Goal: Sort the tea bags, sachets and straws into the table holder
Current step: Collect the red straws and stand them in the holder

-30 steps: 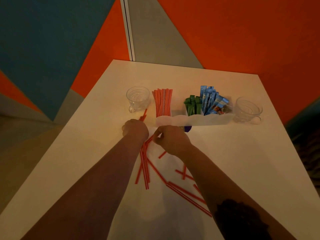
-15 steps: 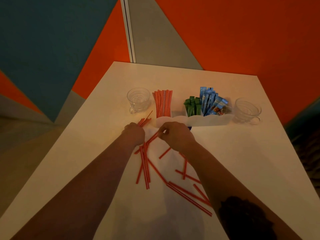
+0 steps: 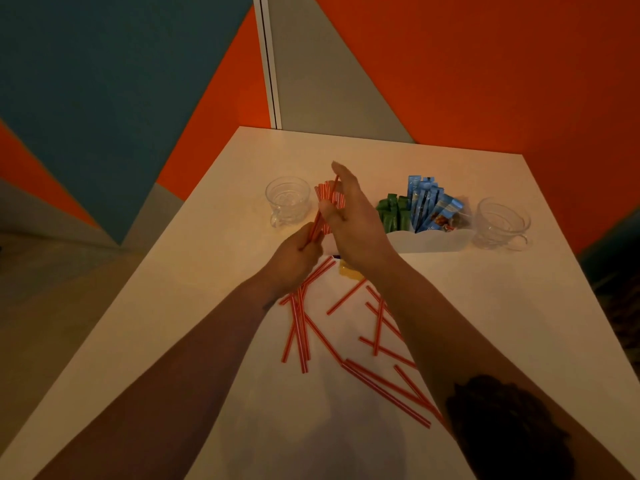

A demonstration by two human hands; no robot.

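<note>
A white table holder (image 3: 429, 240) stands at the far middle of the table, with red striped straws (image 3: 325, 195) upright in its left part, green sachets (image 3: 392, 213) in the middle and blue sachets (image 3: 425, 201) to the right. My left hand (image 3: 294, 258) grips a small bundle of red straws (image 3: 317, 226) that points up toward the holder. My right hand (image 3: 353, 220) is raised in front of the holder's left part, thumb and fingers on the top of that bundle, other fingers spread. Several loose red straws (image 3: 379, 386) lie scattered on the table under my forearms.
A clear glass cup (image 3: 288, 202) stands left of the holder and another glass cup (image 3: 502, 221) right of it. A small yellow item (image 3: 348, 271) lies just before the holder under my right wrist. Orange, blue and grey wall panels rise behind the white table (image 3: 502, 306).
Both hands lifted off the table and moved toward the holder. My left hand now carries a bundle of straws upward, and my right hand rose to steady its upper end.
</note>
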